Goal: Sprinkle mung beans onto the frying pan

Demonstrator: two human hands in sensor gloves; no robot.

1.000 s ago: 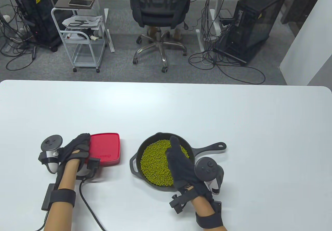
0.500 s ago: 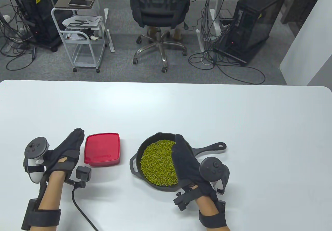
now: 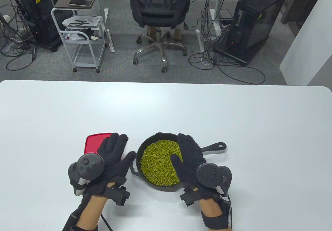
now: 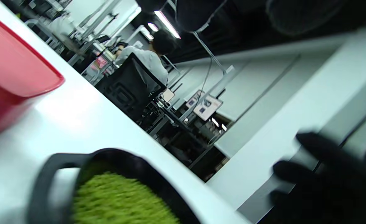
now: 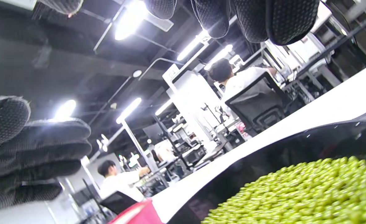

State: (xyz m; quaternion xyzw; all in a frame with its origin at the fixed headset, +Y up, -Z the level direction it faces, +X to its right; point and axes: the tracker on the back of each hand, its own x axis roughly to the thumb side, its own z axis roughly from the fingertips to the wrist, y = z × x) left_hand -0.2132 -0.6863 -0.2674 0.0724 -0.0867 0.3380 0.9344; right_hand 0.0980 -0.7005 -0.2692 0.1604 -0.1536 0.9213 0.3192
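Swinging in from the far left, the left hand (image 3: 114, 161) now hovers flat over the red box (image 3: 94, 142). Right hand (image 3: 190, 158) hangs spread above the pan (image 3: 166, 135), beans (image 3: 158, 161) already covering it; both hands hold nothing.

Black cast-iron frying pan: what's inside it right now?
The black cast-iron frying pan holds a layer of green mung beans across its visible floor. The gloved right hand hangs over its right side, so that part is hidden.
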